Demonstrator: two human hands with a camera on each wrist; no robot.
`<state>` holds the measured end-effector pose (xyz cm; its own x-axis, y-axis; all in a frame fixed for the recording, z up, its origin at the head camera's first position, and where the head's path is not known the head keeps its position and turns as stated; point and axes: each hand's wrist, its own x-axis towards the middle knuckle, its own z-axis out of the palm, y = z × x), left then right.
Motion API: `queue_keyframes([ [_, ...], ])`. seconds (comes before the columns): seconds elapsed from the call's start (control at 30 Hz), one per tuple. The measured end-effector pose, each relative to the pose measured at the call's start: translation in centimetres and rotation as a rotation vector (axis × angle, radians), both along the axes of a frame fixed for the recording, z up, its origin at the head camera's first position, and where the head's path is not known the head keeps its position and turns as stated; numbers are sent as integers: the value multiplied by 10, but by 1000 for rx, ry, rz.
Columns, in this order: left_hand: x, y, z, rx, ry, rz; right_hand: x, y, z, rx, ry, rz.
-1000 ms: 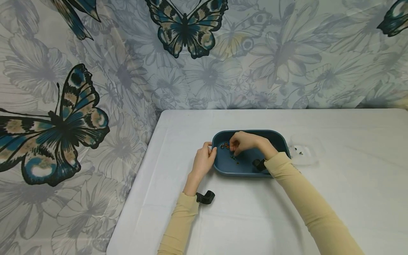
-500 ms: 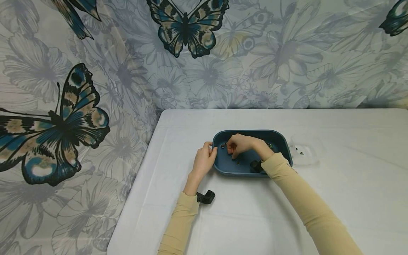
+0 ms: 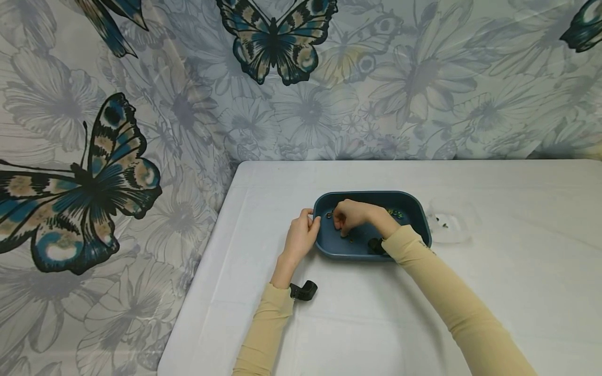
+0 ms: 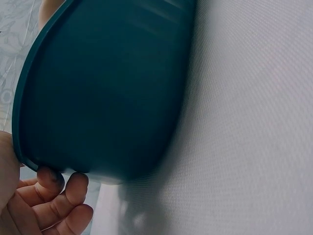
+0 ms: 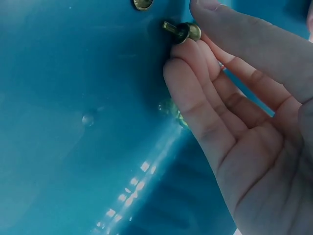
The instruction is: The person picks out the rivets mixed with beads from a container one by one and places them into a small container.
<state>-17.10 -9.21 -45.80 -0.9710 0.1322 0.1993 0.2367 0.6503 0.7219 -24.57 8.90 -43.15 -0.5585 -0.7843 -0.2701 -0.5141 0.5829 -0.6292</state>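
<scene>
A dark blue tray (image 3: 329, 253) lies on the white table. My left hand (image 3: 301, 235) grips its left rim, and the left wrist view shows curled fingers (image 4: 76, 188) under the rim. Inside the tray, my right hand (image 3: 355, 213) reaches down with bent fingers. In the right wrist view, thumb and fingertips pinch a small brass-coloured stud (image 5: 190, 32) with a rounded head and short stem. Another brass-coloured piece (image 5: 143, 4) lies on the tray floor close by. Some reddish-gold pieces (image 3: 329, 214) sit at the tray's left end, partly covered by the hand.
Small green and yellow pieces (image 3: 396, 213) lie toward the tray's right side, behind my right wrist. Right of the tray stands a clear plastic container (image 3: 453, 232) holding a few tiny dark pieces. A patterned wall covering (image 3: 305, 120) rises behind the table (image 3: 282, 183).
My right hand has shifted slightly left and lower in the tray, covering small pieces near its fingertips and uncovering the green ones behind its wrist. The left hand has stayed on the rim.
</scene>
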Motion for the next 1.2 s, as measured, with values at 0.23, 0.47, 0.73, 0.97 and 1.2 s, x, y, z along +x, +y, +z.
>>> queue_keyframes([
  [0.23,0,0,0,-6,-9,-2,1,-4,-1,17,3,-13],
  [0.47,0,-1,1,-5,10,5,4,-6,2,26,29,-11],
  [0.73,0,-1,1,-2,14,-1,3,-6,2,26,30,-12],
  [0.97,0,0,1,-7,10,2,2,-4,-1,28,33,-13],
  [1.2,1,0,1,-3,7,-1,2,-1,1,7,36,0],
])
